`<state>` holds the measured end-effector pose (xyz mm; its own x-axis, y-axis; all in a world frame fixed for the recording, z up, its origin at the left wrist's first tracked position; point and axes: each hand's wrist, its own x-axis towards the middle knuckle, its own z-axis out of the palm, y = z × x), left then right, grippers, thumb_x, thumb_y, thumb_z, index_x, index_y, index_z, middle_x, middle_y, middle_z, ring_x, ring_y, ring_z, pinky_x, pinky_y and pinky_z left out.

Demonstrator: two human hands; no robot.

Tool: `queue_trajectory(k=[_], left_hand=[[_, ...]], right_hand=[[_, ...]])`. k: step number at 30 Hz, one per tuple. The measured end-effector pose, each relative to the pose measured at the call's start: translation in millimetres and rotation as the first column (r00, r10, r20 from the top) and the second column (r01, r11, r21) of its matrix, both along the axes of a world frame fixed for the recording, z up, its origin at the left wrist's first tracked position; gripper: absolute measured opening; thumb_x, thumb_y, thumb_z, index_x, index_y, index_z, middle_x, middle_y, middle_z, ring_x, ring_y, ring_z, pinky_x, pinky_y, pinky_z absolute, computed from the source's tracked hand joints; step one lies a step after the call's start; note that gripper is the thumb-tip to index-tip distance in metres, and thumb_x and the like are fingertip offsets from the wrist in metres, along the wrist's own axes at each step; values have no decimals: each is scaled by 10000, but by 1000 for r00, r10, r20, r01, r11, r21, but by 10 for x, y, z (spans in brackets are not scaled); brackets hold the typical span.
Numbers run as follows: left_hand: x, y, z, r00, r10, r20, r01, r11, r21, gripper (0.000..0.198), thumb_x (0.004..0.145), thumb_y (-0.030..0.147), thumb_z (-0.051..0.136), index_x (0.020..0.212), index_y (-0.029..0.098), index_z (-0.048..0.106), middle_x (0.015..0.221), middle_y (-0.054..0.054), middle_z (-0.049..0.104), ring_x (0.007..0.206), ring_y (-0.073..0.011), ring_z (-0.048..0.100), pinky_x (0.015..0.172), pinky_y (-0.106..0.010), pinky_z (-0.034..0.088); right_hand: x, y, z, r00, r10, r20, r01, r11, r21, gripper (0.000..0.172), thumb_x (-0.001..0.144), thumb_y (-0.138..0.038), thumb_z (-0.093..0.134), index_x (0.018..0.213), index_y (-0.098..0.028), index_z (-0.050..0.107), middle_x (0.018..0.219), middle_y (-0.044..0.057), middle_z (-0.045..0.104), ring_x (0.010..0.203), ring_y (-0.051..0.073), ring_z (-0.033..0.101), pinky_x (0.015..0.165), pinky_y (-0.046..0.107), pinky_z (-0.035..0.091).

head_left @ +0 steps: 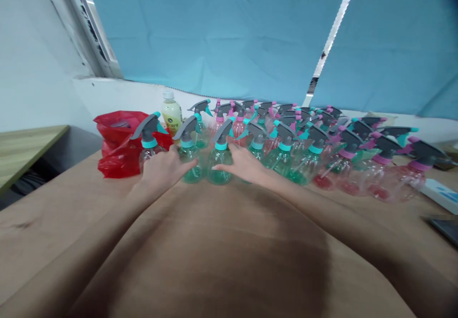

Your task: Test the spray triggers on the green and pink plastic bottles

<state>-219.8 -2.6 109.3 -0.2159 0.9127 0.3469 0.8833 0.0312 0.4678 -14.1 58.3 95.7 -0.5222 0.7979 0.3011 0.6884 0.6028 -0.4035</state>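
Note:
Side by side on the wooden table [222, 260] stands a front row of clear spray bottles with grey trigger heads. My left hand [162, 167] is against the left side of a green-tinted spray bottle [186, 158], its thumb stretched across the front. It partly covers the leftmost spray bottle [148, 132]. Along the right side of the neighbouring green spray bottle [220, 165] lies my right hand [245, 164], thumb extended in front and fingers reaching back. It hides part of another teal-collared bottle [256, 143]. Neither hand is wrapped round a bottle; whether the hidden fingertips touch is unclear.
Several more spray bottles, with teal or pink collars [346, 153], crowd behind and to the right. At the left are a red plastic bag [118, 148] and a drink bottle [171, 112] with a white cap. A white box [442, 195] and a dark flat object [445, 229] lie far right.

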Motion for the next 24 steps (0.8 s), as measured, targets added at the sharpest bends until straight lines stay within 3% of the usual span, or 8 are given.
queue_trajectory(k=[4,8,13,15,17,20,22,24], left_hand=[[18,-41,71,928,101,-358,-165,974,-153,612,800,656,483,1130,144,552,864,-215,680,889,-490,642,717,-562,473],[4,-50,91,931,69,-359,-147,970,-195,704,820,701,426,1251,149,490,948,-224,690,940,-483,635,725,-537,480],[-18,-177,53,928,71,-365,-140,976,-166,759,846,721,355,1306,122,425,891,-219,691,892,-480,645,659,-490,472],[2,-274,37,923,101,-371,-161,978,-132,729,865,716,307,1305,148,429,882,-207,694,876,-467,648,625,-466,463],[46,-369,27,933,92,-347,-147,980,-135,690,880,682,315,1339,173,393,825,-158,705,825,-430,661,588,-427,450],[172,-470,32,945,39,-326,-96,983,-159,624,897,627,343,1331,183,407,802,-97,713,784,-375,672,579,-370,426],[300,-506,53,945,0,-326,-64,980,-186,588,902,605,354,1317,196,434,811,-74,717,754,-347,676,585,-350,412],[451,-528,85,943,-27,-330,-39,981,-190,563,905,584,357,1309,203,453,811,-55,716,758,-343,676,582,-342,399]], right_hand=[[-15,-24,14,1000,22,-6,-22,1000,-3,928,797,-484,650,1461,20,243,1141,270,625,1062,382,604,878,470,485],[-48,-44,2,999,13,-32,-14,999,-28,968,784,-515,653,1474,0,209,1088,262,651,1034,390,618,810,475,510],[44,-195,-11,989,67,-131,-64,997,31,841,793,-425,674,1465,-96,292,1430,216,442,1304,361,436,999,487,429],[194,-299,2,982,93,-167,-79,993,88,693,819,-398,654,1404,-116,412,1403,173,493,1261,321,492,1004,457,432],[406,-383,18,970,89,-224,-62,990,124,463,847,-395,624,1226,-132,594,1208,134,650,1035,258,642,886,400,505],[742,-406,31,960,-36,-279,78,987,141,297,881,-433,560,960,-179,691,944,65,729,766,200,678,782,378,518],[892,-353,29,939,-182,-291,224,967,119,344,856,-455,586,1018,-164,671,975,86,726,771,225,677,773,405,512],[942,-273,22,927,-231,-296,258,965,56,464,836,-479,603,1149,-137,616,1092,131,698,906,266,676,812,422,508]])
